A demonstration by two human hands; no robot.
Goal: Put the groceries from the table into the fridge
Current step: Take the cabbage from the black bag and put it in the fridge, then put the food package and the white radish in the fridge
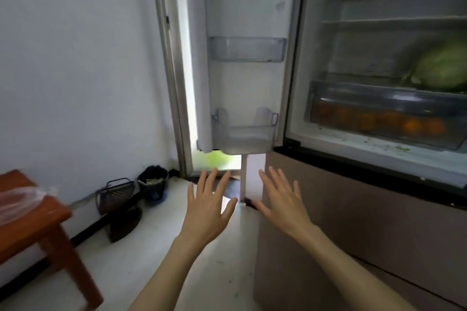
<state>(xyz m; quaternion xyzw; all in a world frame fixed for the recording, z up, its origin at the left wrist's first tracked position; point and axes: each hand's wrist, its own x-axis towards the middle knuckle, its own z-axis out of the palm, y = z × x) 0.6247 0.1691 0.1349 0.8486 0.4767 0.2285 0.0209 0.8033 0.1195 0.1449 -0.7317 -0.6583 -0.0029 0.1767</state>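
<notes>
Hovering before the open fridge (pixel 379 58), the left hand (pixel 207 207) and right hand (pixel 283 199) are being held spread, holding nothing; a cabbage (pixel 442 68) is being kept inside, a bag (pixel 22 199) lying on the surface (pixel 32 232).

Plain white wall (pixel 75 58), pale floor (pixel 141 260) with dark skirting, reddish wooden stool (pixel 38 230) at left, black bin (pixel 153 183) and wire basket (pixel 115 194) against the wall, daylight through a narrow doorway (pixel 185 58).
</notes>
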